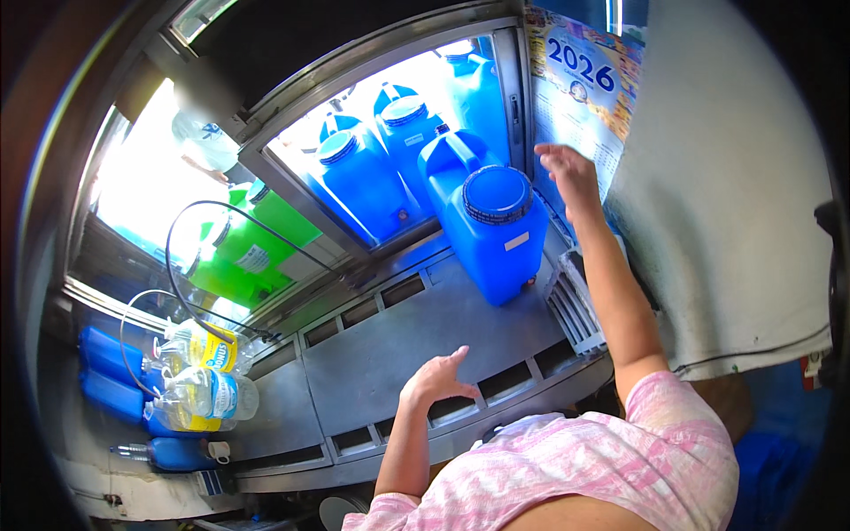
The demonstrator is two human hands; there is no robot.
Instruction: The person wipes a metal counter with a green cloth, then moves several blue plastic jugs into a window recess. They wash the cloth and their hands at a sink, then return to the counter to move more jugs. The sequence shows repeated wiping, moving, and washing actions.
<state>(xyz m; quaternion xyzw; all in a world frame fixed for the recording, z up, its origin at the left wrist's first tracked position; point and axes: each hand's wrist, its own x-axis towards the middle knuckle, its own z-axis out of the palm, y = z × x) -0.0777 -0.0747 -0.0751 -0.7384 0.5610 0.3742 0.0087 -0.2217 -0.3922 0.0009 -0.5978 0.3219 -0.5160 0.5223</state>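
Note:
A large blue water jug (498,234) with a round, wide screw cap and a moulded handle stands upright on the grey metal counter (354,376), at the window opening. Just to the right of its cap, my right hand (571,181) is raised with fingers apart, holding nothing; a narrow gap seems to lie between them. My left hand (436,379) hovers over the counter's front part, thumb and fingers spread, also with nothing in it. Behind the near jug, several more blue jugs (359,186) stand in the bright opening.
Green jugs (252,248) stand behind the glass on the left. Clear plastic bottles (204,394) and a blue bottle (177,453) lie at the counter's left end, with a thin dark hose (171,239) looping nearby. A wall calendar (580,88) hangs at right, above a slatted grey piece (575,305).

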